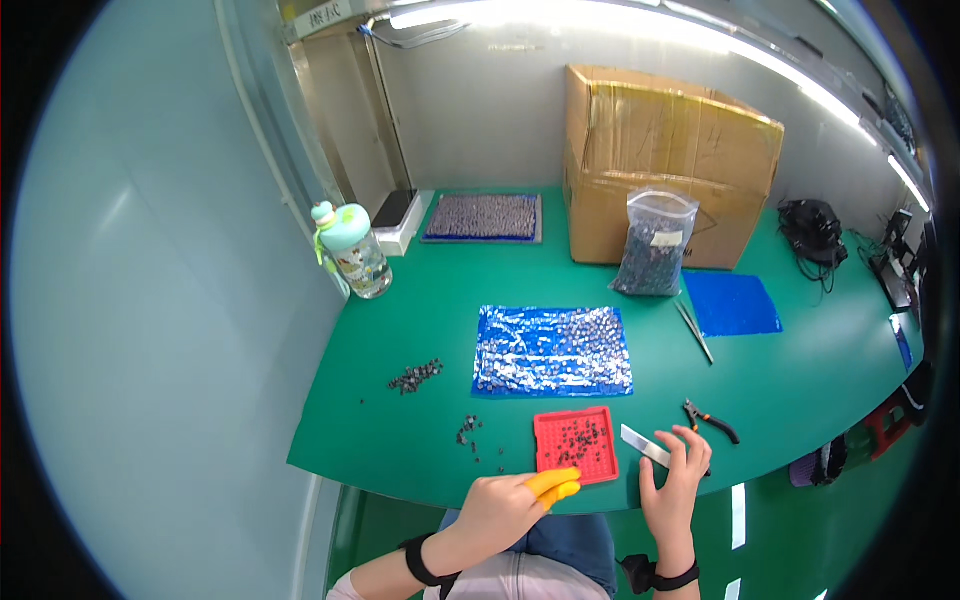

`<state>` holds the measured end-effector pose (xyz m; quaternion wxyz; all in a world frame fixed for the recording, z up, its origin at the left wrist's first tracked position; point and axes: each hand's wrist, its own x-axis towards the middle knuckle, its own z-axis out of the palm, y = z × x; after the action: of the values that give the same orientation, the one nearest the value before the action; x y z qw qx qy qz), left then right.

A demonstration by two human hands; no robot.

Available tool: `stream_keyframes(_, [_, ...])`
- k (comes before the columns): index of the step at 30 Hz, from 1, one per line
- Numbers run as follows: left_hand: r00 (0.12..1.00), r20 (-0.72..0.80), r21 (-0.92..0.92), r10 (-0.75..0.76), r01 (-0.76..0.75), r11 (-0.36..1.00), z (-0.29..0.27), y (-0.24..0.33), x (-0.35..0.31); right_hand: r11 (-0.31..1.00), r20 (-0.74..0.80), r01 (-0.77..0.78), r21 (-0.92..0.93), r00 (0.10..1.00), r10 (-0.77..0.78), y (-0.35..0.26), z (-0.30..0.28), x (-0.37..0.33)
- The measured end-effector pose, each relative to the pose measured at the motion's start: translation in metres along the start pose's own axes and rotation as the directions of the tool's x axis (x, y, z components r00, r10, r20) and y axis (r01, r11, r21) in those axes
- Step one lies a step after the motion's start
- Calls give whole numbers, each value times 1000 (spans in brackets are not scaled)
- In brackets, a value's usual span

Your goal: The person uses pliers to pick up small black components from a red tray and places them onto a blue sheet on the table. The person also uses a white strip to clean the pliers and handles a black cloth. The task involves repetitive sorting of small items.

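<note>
My left hand (515, 500), with yellow finger covers (556, 486), pinches the near left edge of a small red tray (544, 432). Small dark pieces (582, 440) lie scattered in the tray's gridded bottom. To the tray's right, my right hand (676, 478) hovers with fingers curved and apart over a flat, pale metal tool (640, 440), perhaps a knife or scraper. The hand partly covers that tool, and whether it touches it is unclear. Beyond the tray lies a blue sheet (500, 380) carrying many small shiny pieces.
Loose dark pieces (415, 377) form piles at left. Orange-and-black pliers (716, 424), tweezers (695, 333) and a plain blue sheet (735, 304) lie at right. Behind stand a bottle (358, 258), a filled tray (483, 218), a bag of pieces (655, 250) and a cardboard box (680, 130).
</note>
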<state>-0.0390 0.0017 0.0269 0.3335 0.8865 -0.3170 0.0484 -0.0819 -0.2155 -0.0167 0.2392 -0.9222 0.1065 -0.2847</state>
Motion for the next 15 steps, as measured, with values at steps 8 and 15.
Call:
stream_keyframes(8, [977,-114,-94,-180,170,981,-20,-35,-48,578,-205,404,709,903,-378,-61,-121,-3])
stream_keyframes(15, [922,-244,-204,-301,255,945,-38,-15,-88,-206,-359,315,927,572,-738,-121,-110,13])
